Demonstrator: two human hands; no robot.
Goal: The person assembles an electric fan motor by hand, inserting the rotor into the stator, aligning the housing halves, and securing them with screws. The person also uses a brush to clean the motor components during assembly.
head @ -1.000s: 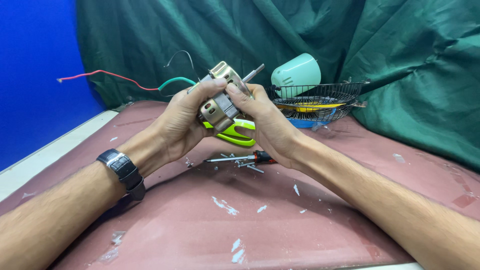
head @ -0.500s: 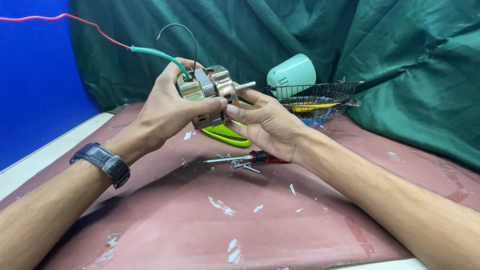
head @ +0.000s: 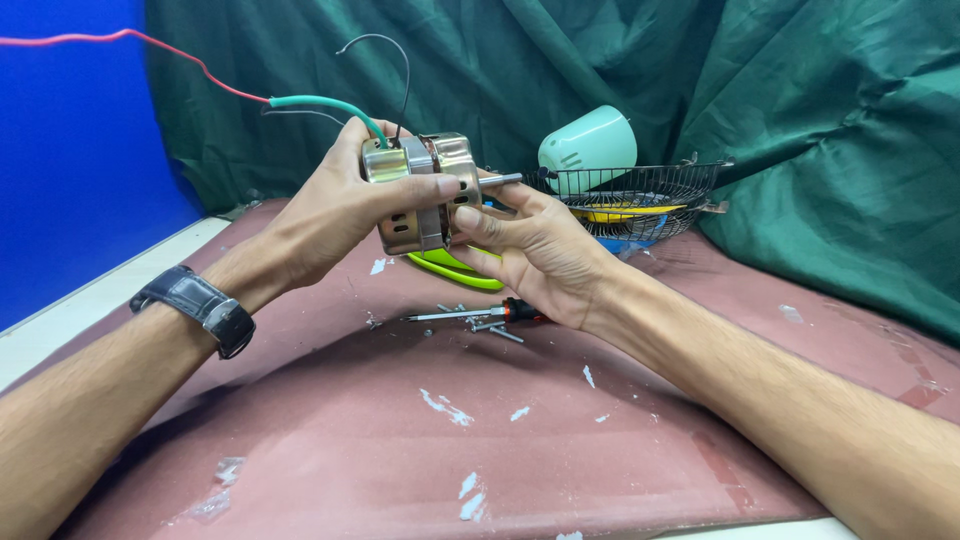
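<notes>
Above the worn reddish table (head: 330, 450), the left hand (head: 335, 210) has its fingers clamped round a small metal motor (head: 420, 195), while the right hand (head: 535, 250) cups it from beneath, fingers closed against its casing near the shaft (head: 500, 180). It looks like an inspection step; any further turning calls for a firm grip, minding the trailing wires (head: 310, 102), with the screwdriver (head: 470, 313) and screws (head: 490, 327) lying just below.

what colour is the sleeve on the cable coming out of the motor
Green, on the cable sleeve leaving the fan motor, with a red wire emerging past it; head view shows it.
</notes>
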